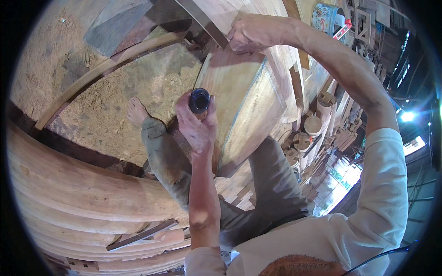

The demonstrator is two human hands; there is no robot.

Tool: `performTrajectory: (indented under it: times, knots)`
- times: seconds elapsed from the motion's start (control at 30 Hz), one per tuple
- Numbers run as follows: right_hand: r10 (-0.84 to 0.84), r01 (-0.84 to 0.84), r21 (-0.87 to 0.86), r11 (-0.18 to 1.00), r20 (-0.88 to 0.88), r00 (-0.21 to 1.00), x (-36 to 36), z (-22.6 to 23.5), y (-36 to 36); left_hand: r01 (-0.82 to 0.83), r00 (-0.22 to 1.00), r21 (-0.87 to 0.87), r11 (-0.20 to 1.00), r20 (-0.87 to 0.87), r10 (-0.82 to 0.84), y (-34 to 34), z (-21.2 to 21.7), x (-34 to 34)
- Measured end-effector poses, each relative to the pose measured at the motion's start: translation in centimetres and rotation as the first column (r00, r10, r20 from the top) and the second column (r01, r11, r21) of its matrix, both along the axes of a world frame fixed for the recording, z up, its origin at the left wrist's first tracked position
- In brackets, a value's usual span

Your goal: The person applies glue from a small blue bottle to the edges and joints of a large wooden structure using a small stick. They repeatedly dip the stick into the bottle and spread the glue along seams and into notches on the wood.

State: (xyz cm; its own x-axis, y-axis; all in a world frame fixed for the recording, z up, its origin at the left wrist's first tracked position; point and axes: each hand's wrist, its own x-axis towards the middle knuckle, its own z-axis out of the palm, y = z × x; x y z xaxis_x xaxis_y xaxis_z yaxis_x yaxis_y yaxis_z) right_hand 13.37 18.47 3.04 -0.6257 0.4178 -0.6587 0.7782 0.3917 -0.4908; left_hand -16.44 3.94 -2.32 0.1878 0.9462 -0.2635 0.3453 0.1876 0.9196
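My left hand is wrapped round a short cylinder with a dark, shiny round end that faces up at me. Its lower part is hidden by my fingers and palm, so its kind does not show. Below and beside it lies a pale, tapering wooden board with a blue line along it. Farther off, my right hand is closed in a fist at the board's far end, next to the end of a dark-edged wooden plank. What its fingers hold, if anything, is hidden.
A curved wooden strip lies on the sawdust-strewn floor at left. Large shaped timbers fill the lower left, with a loose dark stick on them. Round posts and wood scraps are at right. A blue bucket stands far right.
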Motion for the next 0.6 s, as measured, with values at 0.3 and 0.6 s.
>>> performTrajectory:
  times: [0.3, 0.6]
  knots:
    - [-0.008, 0.01, 0.034, 0.999, -0.041, 0.999, -0.2, -0.1, -0.2, -0.014, 1.0, 0.103, 0.995, 0.0, 0.014, 1.7, 0.8, -1.2]
    - [-0.108, 0.106, -0.04, 0.994, -0.054, 0.993, -0.1, 0.3, 0.0, 0.02, 0.999, 0.116, 0.993, -0.034, -0.016, 0.7, -0.5, -0.2]
